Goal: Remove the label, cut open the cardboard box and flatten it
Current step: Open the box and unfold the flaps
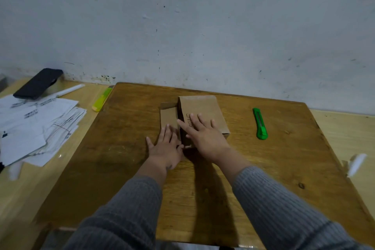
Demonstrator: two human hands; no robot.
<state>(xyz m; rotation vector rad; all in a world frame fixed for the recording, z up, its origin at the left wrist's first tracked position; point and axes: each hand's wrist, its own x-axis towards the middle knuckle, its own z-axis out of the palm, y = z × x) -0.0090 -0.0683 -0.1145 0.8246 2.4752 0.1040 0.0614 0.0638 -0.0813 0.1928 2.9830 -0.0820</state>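
A dark brown wooden board (263, 178) carries a plain brown cardboard box (203, 111) near its far middle, with flaps splayed out to the left. The right hand (205, 138) presses flat on the box top, fingers straight and spread; the left hand (166, 146) lies flat on the left flap (169, 115), grasping nothing. A green plastic utility knife (260, 124) lies well apart to the right. Uneven pressing could make the box skid or buckle crookedly.

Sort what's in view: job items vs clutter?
Job: cardboard box, under both flat hands, left hand and right hand; green utility knife.
Clutter: yellow utility knife, paper pile, black phone, white scrap.
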